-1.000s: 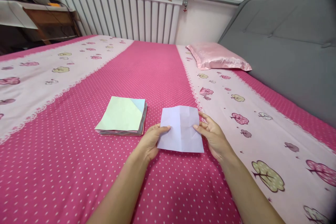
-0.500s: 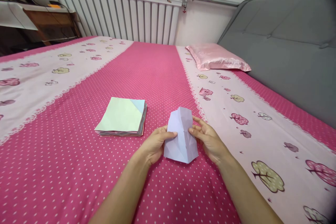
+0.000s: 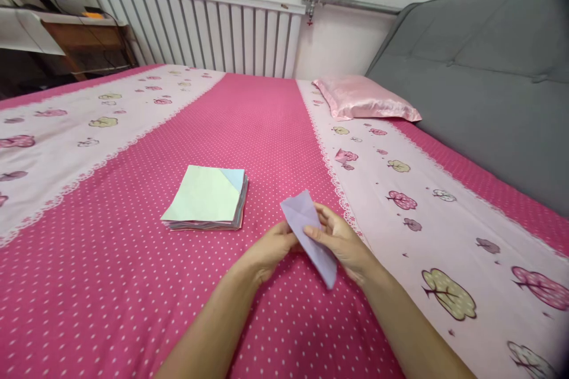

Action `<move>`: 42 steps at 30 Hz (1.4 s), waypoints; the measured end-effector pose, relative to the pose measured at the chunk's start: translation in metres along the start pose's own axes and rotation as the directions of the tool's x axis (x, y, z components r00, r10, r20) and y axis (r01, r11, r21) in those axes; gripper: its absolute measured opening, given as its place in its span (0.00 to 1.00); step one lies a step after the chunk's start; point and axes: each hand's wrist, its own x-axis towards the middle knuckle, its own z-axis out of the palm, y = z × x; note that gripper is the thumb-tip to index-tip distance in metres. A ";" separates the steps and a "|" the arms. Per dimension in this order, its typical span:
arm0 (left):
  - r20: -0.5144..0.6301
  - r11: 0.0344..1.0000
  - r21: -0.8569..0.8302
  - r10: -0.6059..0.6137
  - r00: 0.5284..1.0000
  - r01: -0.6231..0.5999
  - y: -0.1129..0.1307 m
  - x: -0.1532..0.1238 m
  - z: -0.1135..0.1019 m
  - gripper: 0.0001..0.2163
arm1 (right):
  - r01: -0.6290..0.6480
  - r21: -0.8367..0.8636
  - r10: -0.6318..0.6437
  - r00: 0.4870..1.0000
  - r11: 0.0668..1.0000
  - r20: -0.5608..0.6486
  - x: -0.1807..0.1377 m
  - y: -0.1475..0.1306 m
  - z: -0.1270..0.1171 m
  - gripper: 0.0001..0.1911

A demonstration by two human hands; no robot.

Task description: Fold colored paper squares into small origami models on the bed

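Note:
A lavender sheet of origami paper (image 3: 306, 230), folded into a narrow slanted shape, is held between both hands above the bed. My right hand (image 3: 340, 238) grips its right side, thumb on the face and fingers behind. My left hand (image 3: 275, 246) is closed at the paper's left edge; its fingertips are partly hidden behind the paper. To the left, a stack of square paper (image 3: 202, 196) lies on the bedspread, a pale green sheet on top and a light blue corner showing.
The pink dotted bedspread (image 3: 262, 124) stretches all around. A pink satin pillow (image 3: 364, 98) lies by the grey headboard (image 3: 484, 83). A small pink folded paper (image 3: 341, 156) rests on the printed strip. Along the wall stands a white radiator (image 3: 200, 29), with a desk (image 3: 84, 35) at far left.
The paper has gone from spread open and upright to folded over, narrower and tilted. My right hand has shifted slightly left, and my left fingertips have slipped behind the paper.

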 end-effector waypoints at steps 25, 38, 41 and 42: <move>-0.432 0.815 0.579 0.313 0.846 -0.006 -0.070 -0.207 -0.002 0.10 | 0.292 -0.831 0.069 0.928 0.473 0.365 -0.127 0.004 0.090 0.35; -0.239 0.144 0.970 0.710 0.662 0.195 -0.083 -0.207 -0.015 0.21 | 0.465 -0.870 -0.180 0.881 0.162 0.437 -0.186 0.063 0.136 0.34; 0.089 -0.194 0.980 0.645 0.759 0.050 -0.085 -0.202 -0.029 0.19 | 0.448 -0.886 -0.165 0.888 0.114 0.428 -0.179 0.080 0.132 0.38; 0.203 -0.270 0.961 0.558 0.804 -0.056 -0.086 -0.203 -0.034 0.20 | 0.452 -0.886 -0.166 0.886 0.107 0.432 -0.177 0.083 0.130 0.39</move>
